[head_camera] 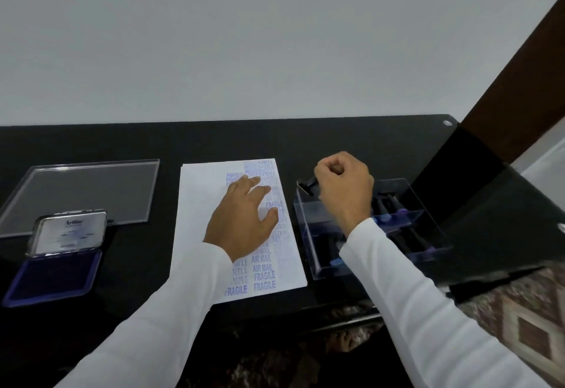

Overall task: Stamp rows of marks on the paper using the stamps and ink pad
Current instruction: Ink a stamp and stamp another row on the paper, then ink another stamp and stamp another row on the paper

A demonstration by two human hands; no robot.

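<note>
A white paper [201,219] lies in the middle of the black table, its right half covered with blue marks reading FRAGILE, AIR MAIL and SAMPLE. My left hand [244,219] rests flat on the paper with fingers spread. My right hand [344,187] grips a black stamp [307,187] over the left end of a clear plastic box [425,204]; the stamp's base sticks out to the left of the fist. An open ink pad [53,274] with a blue pad and raised metal lid sits at the left.
The clear box holds more black stamps [388,204] with purple bases. A clear lid [82,192] lies flat at the far left behind the ink pad. A dark wooden post [516,81] rises at the right. A patterned rug [519,326] lies beyond the table's near edge.
</note>
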